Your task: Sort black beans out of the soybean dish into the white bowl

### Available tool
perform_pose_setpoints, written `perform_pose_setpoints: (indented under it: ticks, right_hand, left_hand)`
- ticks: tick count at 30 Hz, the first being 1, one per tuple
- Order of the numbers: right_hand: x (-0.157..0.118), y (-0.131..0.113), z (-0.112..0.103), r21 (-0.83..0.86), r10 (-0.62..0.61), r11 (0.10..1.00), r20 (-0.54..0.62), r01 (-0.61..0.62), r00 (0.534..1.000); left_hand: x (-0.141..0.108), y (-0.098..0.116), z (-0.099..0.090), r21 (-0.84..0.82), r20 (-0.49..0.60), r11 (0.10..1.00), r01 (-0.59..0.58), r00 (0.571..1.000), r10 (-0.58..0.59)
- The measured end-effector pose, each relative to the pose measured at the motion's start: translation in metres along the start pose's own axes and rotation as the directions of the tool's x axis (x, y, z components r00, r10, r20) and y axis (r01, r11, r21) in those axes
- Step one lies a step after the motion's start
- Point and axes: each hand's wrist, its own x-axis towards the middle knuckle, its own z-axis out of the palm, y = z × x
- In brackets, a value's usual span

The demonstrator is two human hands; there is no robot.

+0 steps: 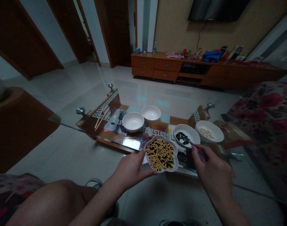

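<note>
My left hand (132, 169) grips the near-left rim of a flower-shaped bowl (161, 154) filled with mixed yellow and black beans. In my right hand (212, 171) is a pair of dark chopsticks (197, 148), their tips in a white bowl (191, 133) that holds black beans. Right of that bowl stands another white bowl (217, 135) with pale flat pieces in it. Two empty white bowls, one nearer (133, 121) and one farther (151, 113), stand behind and left of the bean bowl.
All the bowls are on a glass-topped table (72, 121). Light wooden chopsticks (101, 118) lie at its left. Papers and a bright screen-like rectangle (132, 143) show near the front edge. A wooden cabinet (167, 67) stands by the far wall, and flowered fabric (270, 110) is at right.
</note>
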Motion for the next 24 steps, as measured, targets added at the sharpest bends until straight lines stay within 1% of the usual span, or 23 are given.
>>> perform_pose_setpoints:
  ticks: [2,4,6,8,10,12,14,17,20,24]
  right_hand:
    - [0.002,0.001,-0.002,-0.022,0.056,0.998,0.018,-0.055,0.998]
    - [0.002,0.0,-0.003,-0.01,0.088,0.996,0.03,-0.088,0.996]
    - [0.001,-0.001,-0.003,0.029,0.096,0.995,0.04,-0.097,0.995]
    - [-0.002,-0.003,0.0,0.07,0.076,0.994,0.051,-0.08,0.996]
    - [-0.005,-0.004,0.002,0.102,0.026,0.994,0.073,-0.033,0.997]
    - [-0.008,-0.004,0.005,0.14,-0.071,0.989,0.119,0.054,0.99]
    - [-0.011,-0.005,0.007,0.196,-0.201,0.967,0.179,0.166,0.963]
    - [-0.015,-0.009,0.008,0.272,-0.365,0.914,0.236,0.3,0.901]
    - [-0.017,-0.014,0.008,0.304,-0.433,0.884,0.253,0.354,0.865]
    - [-0.019,-0.017,0.009,0.318,-0.462,0.87,0.256,0.377,0.849]
  left_hand:
    - [0.0,-0.001,0.001,-0.005,-0.003,1.0,-0.008,1.0,0.008]
    - [0.001,-0.003,0.003,-0.009,-0.008,1.0,-0.009,1.0,0.009]
    - [0.001,-0.003,0.003,-0.008,-0.011,1.0,-0.006,1.0,0.005]
    - [0.001,-0.003,0.003,-0.005,-0.01,1.0,-0.005,1.0,0.005]
    - [0.001,-0.002,0.002,-0.002,-0.008,1.0,-0.007,1.0,0.007]
    - [0.001,-0.001,0.001,-0.001,-0.007,1.0,-0.008,1.0,0.008]
    - [0.0,0.0,0.0,-0.004,-0.006,1.0,-0.009,1.0,0.009]
    - [0.0,0.001,-0.001,-0.011,-0.003,1.0,-0.006,1.0,0.006]
    - [0.0,0.001,-0.001,-0.015,-0.002,1.0,-0.002,1.0,0.002]
    - [0.0,0.0,-0.001,-0.025,0.005,1.0,-0.002,1.0,0.002]
